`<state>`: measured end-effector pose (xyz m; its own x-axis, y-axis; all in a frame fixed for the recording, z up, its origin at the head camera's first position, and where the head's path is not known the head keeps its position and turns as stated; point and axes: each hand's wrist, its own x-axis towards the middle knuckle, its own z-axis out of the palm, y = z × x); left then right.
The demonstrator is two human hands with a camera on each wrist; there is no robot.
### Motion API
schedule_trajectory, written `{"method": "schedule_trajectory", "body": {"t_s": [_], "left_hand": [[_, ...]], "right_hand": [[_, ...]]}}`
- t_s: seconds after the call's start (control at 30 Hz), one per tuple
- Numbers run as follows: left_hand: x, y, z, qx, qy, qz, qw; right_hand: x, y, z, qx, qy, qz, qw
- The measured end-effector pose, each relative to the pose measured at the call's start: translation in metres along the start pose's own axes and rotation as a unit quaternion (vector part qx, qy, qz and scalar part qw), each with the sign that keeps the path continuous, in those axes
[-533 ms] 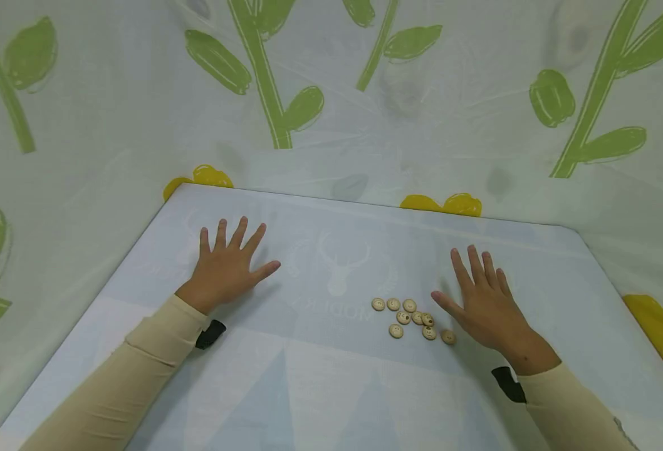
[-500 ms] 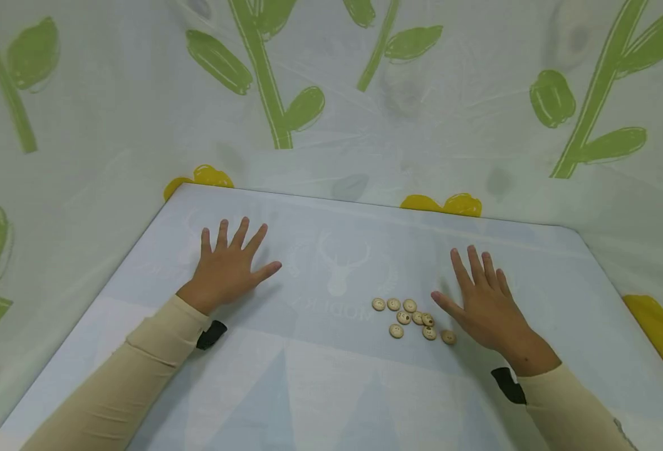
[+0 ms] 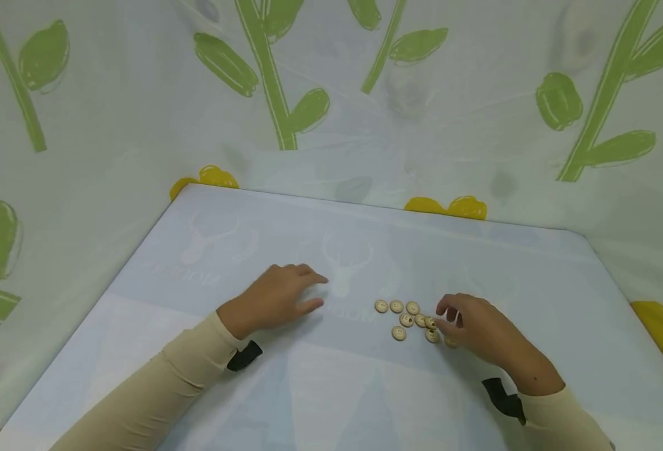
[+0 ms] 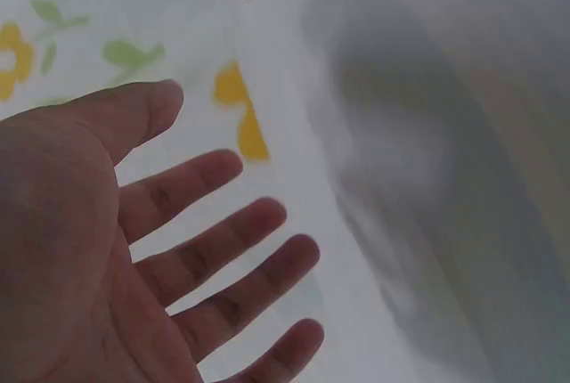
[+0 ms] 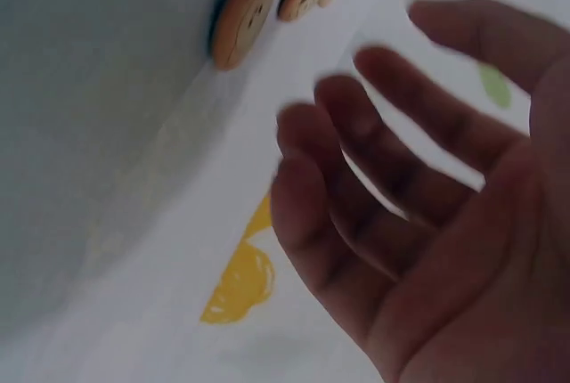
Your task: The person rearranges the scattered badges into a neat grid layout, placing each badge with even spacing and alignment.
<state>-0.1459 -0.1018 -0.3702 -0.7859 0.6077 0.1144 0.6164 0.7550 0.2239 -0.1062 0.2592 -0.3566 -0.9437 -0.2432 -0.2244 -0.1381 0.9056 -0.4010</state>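
The grip of the right hand (image 3: 478, 329), right of centre in the head view, is released: its fingers bend loosely, with a gap between thumb and forefinger. The thumb tip overlaps one button in the head view; whether it touches cannot be told. The left hand (image 3: 277, 297), left of centre, also has a released grip, its five digits spread in the left wrist view and well apart from the buttons.

Nine round wooden buttons (image 3: 407, 320) lie in a loose cluster right of centre, just beside the right thumb. Two of the nine overlap, and the lowest right one is partly covered by the right hand. Only a few show at the top of the right wrist view, some cut off there. Their face-like markings are too small to read.

Two beige sleeves (image 3: 196, 357) run off the bottom edge, each with a dark band (image 3: 245, 356) at the wrist, partly hidden. Pale deer prints on the worktop (image 3: 331, 382) are faint. Behind, the curtain (image 3: 140, 94) bears green plants, several cropped by the frame. A blurred shape crosses the right of the left wrist view.
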Motion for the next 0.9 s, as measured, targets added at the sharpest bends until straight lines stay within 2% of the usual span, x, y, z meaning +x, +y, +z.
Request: {"method": "schedule_trajectory", "body": {"t_s": [0.17,0.3,0.37,0.9], "left_hand": [[0.012,0.036,0.012,-0.003,-0.041,0.071,0.9966],[0.018,0.054,0.019,0.023,-0.061,0.116,0.9911],[0.02,0.059,0.021,0.034,-0.068,0.127,0.989],[0.031,0.071,0.039,0.087,-0.065,0.113,0.9876]], "right_hand": [[-0.002,0.012,0.001,0.029,-0.059,-0.028,0.9975],[-0.001,0.02,0.003,0.034,-0.068,-0.017,0.997],[-0.001,0.024,0.004,0.038,-0.071,-0.015,0.9966],[-0.005,0.033,0.009,0.046,-0.066,-0.003,0.9968]]}}
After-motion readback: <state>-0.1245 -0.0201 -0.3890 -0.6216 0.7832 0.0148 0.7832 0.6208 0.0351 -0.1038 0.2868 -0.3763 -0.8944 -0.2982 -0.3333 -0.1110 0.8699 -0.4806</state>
